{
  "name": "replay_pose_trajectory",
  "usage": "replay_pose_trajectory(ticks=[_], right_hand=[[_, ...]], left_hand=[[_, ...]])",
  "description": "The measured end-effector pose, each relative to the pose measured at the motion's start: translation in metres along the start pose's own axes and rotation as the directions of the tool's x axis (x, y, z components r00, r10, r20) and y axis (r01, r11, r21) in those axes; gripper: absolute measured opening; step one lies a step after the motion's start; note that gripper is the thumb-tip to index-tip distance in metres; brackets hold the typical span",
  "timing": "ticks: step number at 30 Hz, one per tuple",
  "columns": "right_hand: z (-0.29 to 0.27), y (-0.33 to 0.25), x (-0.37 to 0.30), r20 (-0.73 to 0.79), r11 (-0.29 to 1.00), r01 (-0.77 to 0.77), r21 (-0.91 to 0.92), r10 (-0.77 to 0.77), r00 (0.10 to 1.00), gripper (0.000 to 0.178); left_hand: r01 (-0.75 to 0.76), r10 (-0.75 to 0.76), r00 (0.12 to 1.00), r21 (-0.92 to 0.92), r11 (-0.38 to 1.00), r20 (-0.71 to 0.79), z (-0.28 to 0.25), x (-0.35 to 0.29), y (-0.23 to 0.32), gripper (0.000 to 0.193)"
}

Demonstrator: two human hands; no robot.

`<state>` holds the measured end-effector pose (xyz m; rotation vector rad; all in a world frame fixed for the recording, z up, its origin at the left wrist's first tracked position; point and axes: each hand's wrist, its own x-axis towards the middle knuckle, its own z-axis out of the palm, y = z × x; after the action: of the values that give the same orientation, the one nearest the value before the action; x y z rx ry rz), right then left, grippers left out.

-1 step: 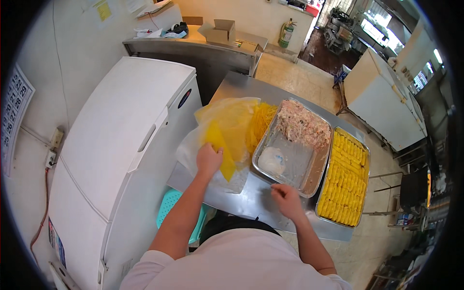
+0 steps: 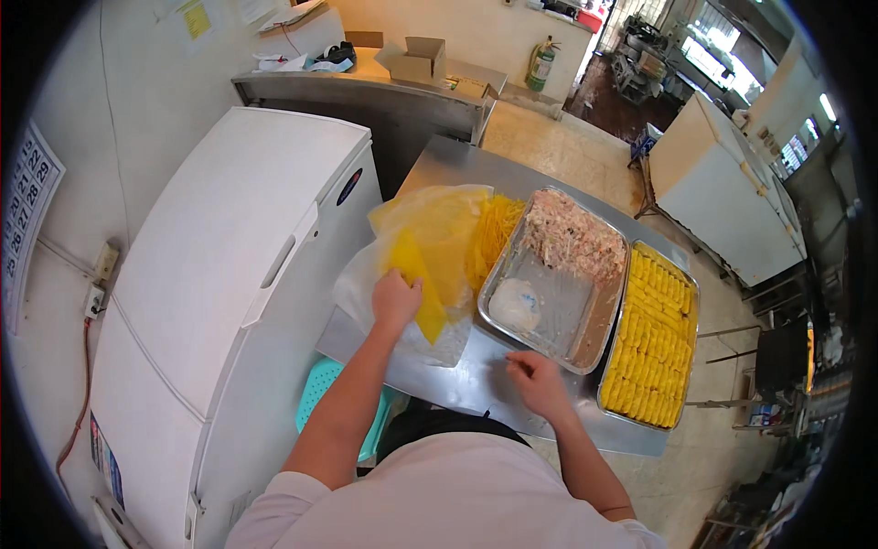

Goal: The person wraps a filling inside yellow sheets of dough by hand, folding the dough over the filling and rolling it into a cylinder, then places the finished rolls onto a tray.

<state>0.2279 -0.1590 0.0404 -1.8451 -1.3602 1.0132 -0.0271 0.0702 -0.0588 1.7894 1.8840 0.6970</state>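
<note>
My left hand [image 2: 397,300] is closed on the edge of a bright yellow wrapper sheet [image 2: 430,314]. Beneath that sheet lies a clear plastic bag [image 2: 355,279] with more flat yellow wrappers [image 2: 439,215]. My right hand [image 2: 538,381] hovers over the table's near edge, in front of a deep metal tray [image 2: 585,340]. Its fingers are curled together, and whatever they may hold is too small to make out. Inside the tray, pinkish minced filling [image 2: 576,236] fills the far end, and a whitish rounded lump [image 2: 514,305] sits at the near left.
Loose yellow strips [image 2: 494,233] lie left of the deep tray. To its right, a shallow tray holds rows of yellow rolls [image 2: 647,343]. A white chest freezer [image 2: 238,210] flanks the metal table [image 2: 457,160] on the left. A turquoise plastic stool [image 2: 317,393] shows under the near edge.
My right hand has shifted slightly left along the table's near edge. My left hand stays on the yellow wrapper sheet almost unmoved.
</note>
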Motion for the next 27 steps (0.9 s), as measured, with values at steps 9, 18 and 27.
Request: replay_pose_trajectory(ticks=[9,18,27], right_hand=[[0.063,-0.022,0.026,0.036,0.991,0.125,-0.037,-0.123,0.992,0.033],[0.133,-0.042,0.156,-0.156,0.927,0.263,-0.269,-0.311,0.937,0.047],[0.141,-0.038,0.186,-0.303,0.991,0.034,-0.131,-0.072,0.95,0.027]], left_hand=[[0.012,-0.026,0.998,-0.222,0.975,-0.06,0.008,0.011,-0.018,0.026],[-0.024,0.072,0.986,-0.302,0.953,0.148,0.001,0.009,-0.003,0.025],[-0.217,0.333,0.931,-0.505,0.835,0.15,0.009,0.004,-0.033,0.03]])
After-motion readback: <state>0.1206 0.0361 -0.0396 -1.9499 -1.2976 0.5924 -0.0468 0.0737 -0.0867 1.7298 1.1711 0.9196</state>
